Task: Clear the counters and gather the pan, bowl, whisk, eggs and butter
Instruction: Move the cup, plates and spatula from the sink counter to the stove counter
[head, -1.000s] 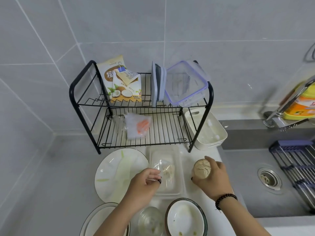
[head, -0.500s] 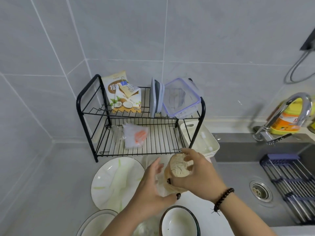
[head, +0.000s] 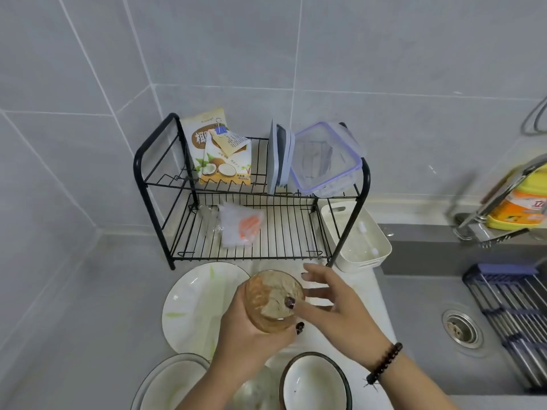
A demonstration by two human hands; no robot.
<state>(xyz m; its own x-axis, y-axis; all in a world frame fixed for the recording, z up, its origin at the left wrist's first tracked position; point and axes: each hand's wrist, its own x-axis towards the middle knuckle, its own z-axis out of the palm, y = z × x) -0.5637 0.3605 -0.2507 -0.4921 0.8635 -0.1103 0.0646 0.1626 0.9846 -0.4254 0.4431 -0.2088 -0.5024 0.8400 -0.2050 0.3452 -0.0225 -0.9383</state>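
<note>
head view: the glass jar (head: pixel 273 300), smeared inside with brownish residue, is lifted above the counter (head: pixel 88 306) in the left hand (head: pixel 251 332), whose grip curls round its lower wall with the thumb across the front. the right hand (head: pixel 334 309) is just beside it, grip spread and relaxed, one fingertip touching the jar's rim. under the jar lies a white plate (head: pixel 192 309) with green streaks. nearer the person stand a dark-rimmed bowl (head: pixel 313 383) and another pale dish (head: pixel 168 383) at the bottom edge. behind, a black wire rack (head: pixel 251 202) carries a coconut packet (head: pixel 222 161), a clear lidded box (head: pixel 325 161) and a plastic bag with something orange (head: pixel 241 226). a white tray (head: pixel 358 238) sits beside the rack. to the right is the sink (head: pixel 429 321) with its drain (head: pixel 460 328), a tap (head: pixel 500 199) and a yellow bottle (head: pixel 524 208).
</note>
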